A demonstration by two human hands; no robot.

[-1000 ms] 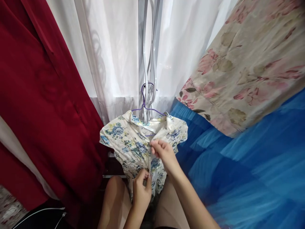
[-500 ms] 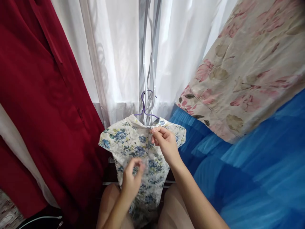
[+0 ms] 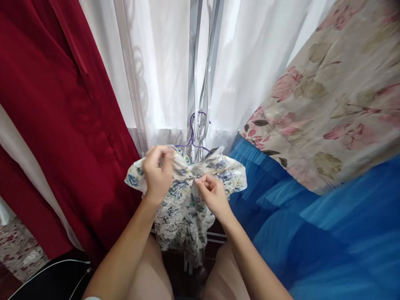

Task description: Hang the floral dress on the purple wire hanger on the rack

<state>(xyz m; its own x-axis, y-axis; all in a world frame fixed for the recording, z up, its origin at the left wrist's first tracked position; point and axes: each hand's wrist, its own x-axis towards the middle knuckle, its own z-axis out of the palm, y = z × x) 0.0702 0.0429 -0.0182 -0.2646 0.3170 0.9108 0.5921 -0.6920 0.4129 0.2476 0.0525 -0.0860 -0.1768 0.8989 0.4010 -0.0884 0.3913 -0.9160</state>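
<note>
**A:** Entry. We note the floral garment (image 3: 181,212) hanging on the purple hanger (image 3: 192,133). The hanger is hooked on the metal window bar (image 3: 194,62), centre and far from us. The red curtain (image 3: 56,125) is on the left and the blue bedding (image 3: 312,229) on the right.

**B:** Grips?

**A:** The left grip (image 3: 158,173) is clenched on cloth at the left side of the collar. The right grip (image 3: 211,193) pinches the front edge just below the neck, near the middle.

**B:** Status, as we judge it?

**A:** Hanging looks done, since both shoulders sit on the hanger. The neck opening seems unfinished, and the front below falls bunched. We cannot tell whether any fastening is closed, because the fingers hide it.
</note>
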